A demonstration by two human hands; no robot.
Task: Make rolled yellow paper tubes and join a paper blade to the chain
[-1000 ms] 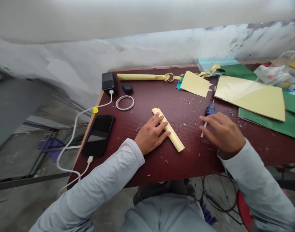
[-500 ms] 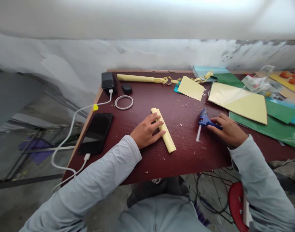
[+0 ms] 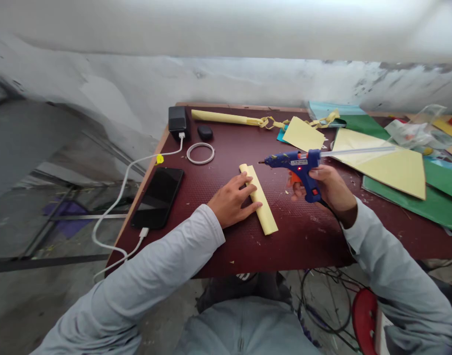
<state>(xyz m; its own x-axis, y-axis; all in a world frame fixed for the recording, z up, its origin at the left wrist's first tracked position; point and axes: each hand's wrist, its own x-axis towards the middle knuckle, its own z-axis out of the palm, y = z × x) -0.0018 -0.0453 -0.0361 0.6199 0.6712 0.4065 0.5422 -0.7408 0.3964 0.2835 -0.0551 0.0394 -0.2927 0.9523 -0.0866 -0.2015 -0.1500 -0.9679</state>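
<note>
Head view: your left hand [image 3: 231, 201] lies palm down with its fingers spread, their tips resting on a folded yellow paper strip [image 3: 265, 214] that lies slantwise on the dark red surface [image 3: 226, 256], its near end toward your right. Your right hand [image 3: 332, 185] grips the handle of a blue hot-glue gun [image 3: 310, 170], raised above the surface with its fingers by the orange trigger [image 3: 294, 178]. Its nozzle [image 3: 261, 161] points left, near the strip's far end but apart from it; a red light shows on its side, and a translucent glue stick [image 3: 359, 151] juts from the back. Beyond your hands, a long yellow paper tube [image 3: 218, 117] lies along the far edge, with a yellow paper chain [image 3: 270, 123] at its right end, partly covered by small yellow sheets [image 3: 303, 133]. Farther right, a large yellow sheet [image 3: 388, 172] overlaps a green sheet [image 3: 406, 199], near a clear plastic bag [image 3: 408, 132]. On the left stand a black charger block [image 3: 177, 118] with a white cable [image 3: 117, 197] plugged in, a small black case [image 3: 205, 132], a pale ring [image 3: 201, 163] and a black smartphone [image 3: 157, 197] with a white plug in its near end.
</note>
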